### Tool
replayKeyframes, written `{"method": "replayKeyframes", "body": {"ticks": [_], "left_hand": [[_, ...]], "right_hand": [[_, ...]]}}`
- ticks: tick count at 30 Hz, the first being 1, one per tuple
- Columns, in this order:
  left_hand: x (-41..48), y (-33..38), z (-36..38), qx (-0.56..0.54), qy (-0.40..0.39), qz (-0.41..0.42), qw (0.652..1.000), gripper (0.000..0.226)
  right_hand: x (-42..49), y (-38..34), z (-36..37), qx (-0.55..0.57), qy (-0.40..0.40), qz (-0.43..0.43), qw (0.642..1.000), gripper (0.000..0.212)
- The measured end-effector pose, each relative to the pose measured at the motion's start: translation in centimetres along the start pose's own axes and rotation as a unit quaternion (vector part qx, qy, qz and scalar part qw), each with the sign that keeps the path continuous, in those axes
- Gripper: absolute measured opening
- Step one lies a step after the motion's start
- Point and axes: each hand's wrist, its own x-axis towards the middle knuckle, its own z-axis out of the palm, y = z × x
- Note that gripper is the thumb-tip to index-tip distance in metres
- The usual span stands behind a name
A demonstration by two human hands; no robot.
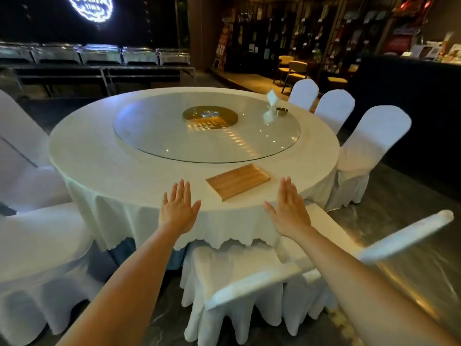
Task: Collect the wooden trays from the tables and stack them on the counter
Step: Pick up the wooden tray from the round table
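Wooden tray (238,181) lies flat near worktop (124,171) edge | my left hand (178,208) and right hand (289,209) flat, grip wide, empty, flanking it | step: pickup | next: reach over chair (239,268), grasp both ends

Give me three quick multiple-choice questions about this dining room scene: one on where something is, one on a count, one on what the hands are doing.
1. Where does the wooden tray lie?
A. on the glass turntable
B. on the tablecloth near the table's front edge
C. on a chair seat

2. How many wooden trays are on the round table?
A. one
B. two
C. three

3. What state are the hands in?
A. both holding the tray
B. one gripping a chair
C. both open and empty

Answers:
1 B, it sits between the glass turntable and the rim.
2 A, only one shows.
3 C, left hand and right hand are spread flat, short of the tray.
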Motion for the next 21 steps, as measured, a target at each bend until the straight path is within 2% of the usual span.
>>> {"method": "replayKeyframes", "body": {"ticks": [9,21], "left_hand": [[13.9,3.3,4.6,0.002,-0.080,-0.043,0.996,0.066],[23.1,6.5,13.2,-0.041,-0.145,-0.229,0.962,0.057]], "right_hand": [[15.0,3.9,1.0,0.010,-0.028,0.024,0.999,0.074],[33.9,10.3,8.4,0.028,-0.132,0.022,0.991,0.073]]}}
